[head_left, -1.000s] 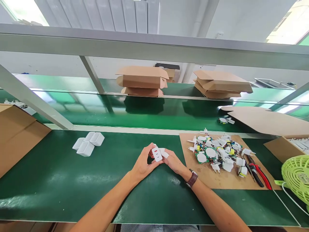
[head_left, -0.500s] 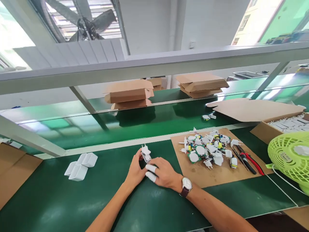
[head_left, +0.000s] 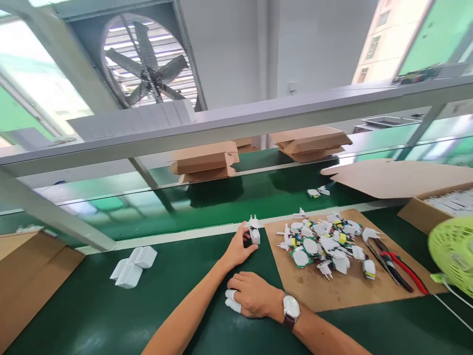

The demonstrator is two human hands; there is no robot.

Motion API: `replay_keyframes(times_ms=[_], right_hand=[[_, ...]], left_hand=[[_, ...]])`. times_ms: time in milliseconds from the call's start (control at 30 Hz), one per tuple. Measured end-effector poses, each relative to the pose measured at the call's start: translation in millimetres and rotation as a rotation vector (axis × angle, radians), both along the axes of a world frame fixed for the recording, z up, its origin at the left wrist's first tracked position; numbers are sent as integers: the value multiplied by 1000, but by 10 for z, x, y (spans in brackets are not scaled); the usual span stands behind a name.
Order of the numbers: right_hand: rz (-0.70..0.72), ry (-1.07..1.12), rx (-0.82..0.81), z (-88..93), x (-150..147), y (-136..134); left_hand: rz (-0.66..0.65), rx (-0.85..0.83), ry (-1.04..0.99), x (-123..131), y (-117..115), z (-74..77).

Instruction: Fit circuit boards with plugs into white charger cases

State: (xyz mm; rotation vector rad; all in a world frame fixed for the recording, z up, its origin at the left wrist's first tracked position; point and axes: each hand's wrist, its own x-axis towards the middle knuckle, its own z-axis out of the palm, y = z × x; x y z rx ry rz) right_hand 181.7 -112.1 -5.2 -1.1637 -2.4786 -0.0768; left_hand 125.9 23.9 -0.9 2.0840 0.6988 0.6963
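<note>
My left hand [head_left: 238, 249] reaches forward over the green bench and pinches a small white charger plug [head_left: 254, 231], prongs up, at the far edge of the near mat. Resting on the mat closer to me, my right hand [head_left: 248, 296] has its fingers curled under and white finger cots on two fingertips; a wristwatch [head_left: 290, 310] sits on that wrist. I see nothing in it. Just right of the plug, a cardboard sheet [head_left: 332, 288] carries a heap of white plug parts and small circuit boards [head_left: 325, 241].
Red-and-black handled pliers [head_left: 397, 266] lie at the sheet's right. Three white plastic shells [head_left: 133, 266] sit at left. A cardboard box [head_left: 25, 276] stands far left, another box [head_left: 424, 212] and a green fan [head_left: 453, 251] at right. Flat cartons [head_left: 205, 160] rest beyond.
My left hand has carried the white plug forward and to the right, away from my right hand. The right hand has let go and drawn back toward me. The view has tilted upward.
</note>
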Motion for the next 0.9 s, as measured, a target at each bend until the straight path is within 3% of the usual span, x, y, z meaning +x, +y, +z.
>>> replay_keyframes(times_ms=[67,167,267,367,433,533,600,667,800,900], right_hand=[[-5,47,-12,-14,5,-24],[-10,99,-12,-66,10,-31],[13,119,-12,-114,-3,-28],[28,150,-19,-137,-20,-25],[23,168,-17,-136,-24,-21],[-4,164,1,-102,-23,-11],[-18,137,10,-52,-29,-9],[-16,96,7,13,-43,-8],[5,-14,-50,142,-42,28],[-28,-63,-91,278,107,55]], left_hand=[[20,68,24,-212,15,15],[136,303,147,-775,162,157],[451,519,322,-1533,388,424],[803,587,527,-2280,547,682],[927,607,659,-2683,543,779],[996,618,806,-3058,371,781],[986,635,811,-3117,213,707],[920,668,683,-3015,76,609],[638,552,334,-2443,-62,454],[385,453,193,-1938,-50,401]])
